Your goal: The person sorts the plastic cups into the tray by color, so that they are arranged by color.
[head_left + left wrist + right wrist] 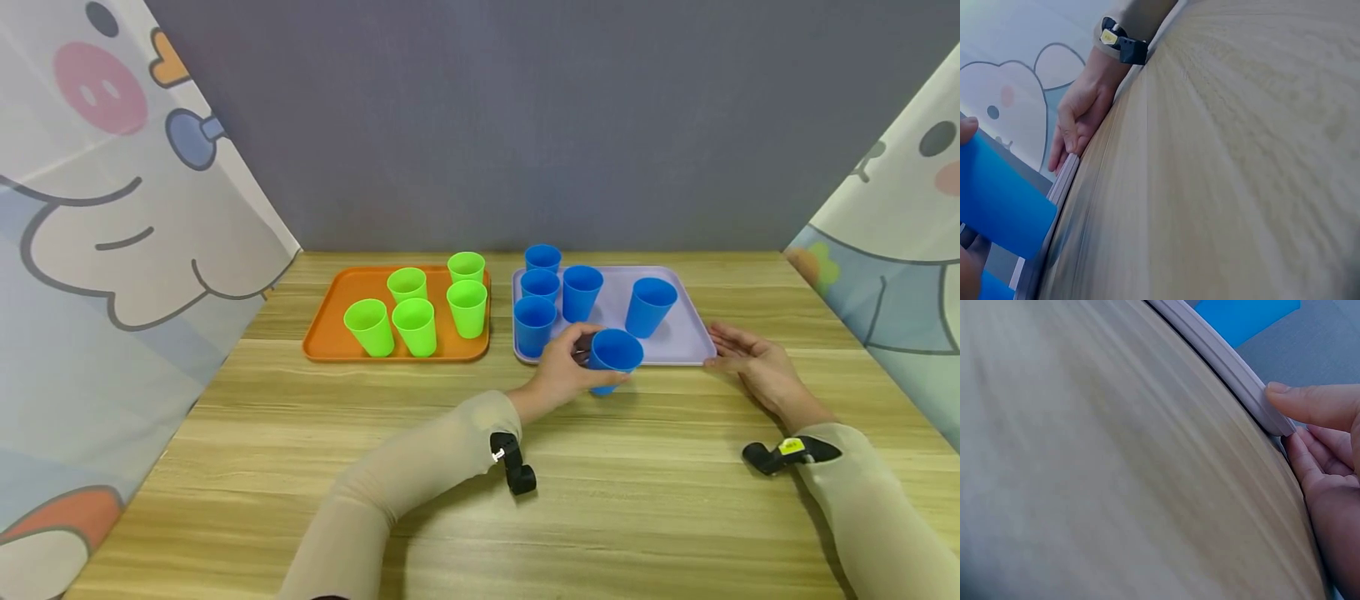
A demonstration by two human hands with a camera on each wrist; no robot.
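Observation:
My left hand [564, 373] grips a blue cup [617, 352], thumb on its near side and fingers round the far left. This cup is at the front edge of the lavender tray [690, 337]; the left wrist view shows its blue wall [1004, 197] close up. At the tray's front right corner, my right hand [757, 367] pinches the rim. The right wrist view has that thumb [1310, 405] on top of the rim, with fingers lower at the corner. Several other blue cups [581, 293] stand upright on the tray, mostly on its left side; one cup [650, 307] stands apart towards the right.
Left of the lavender tray lies an orange tray [330, 321] with several green cups [415, 327] standing on it. Both trays sit on a wood-grain table [600, 517], near a grey back panel [480, 125]. Printed cartoon cloths [150, 250] flank the table.

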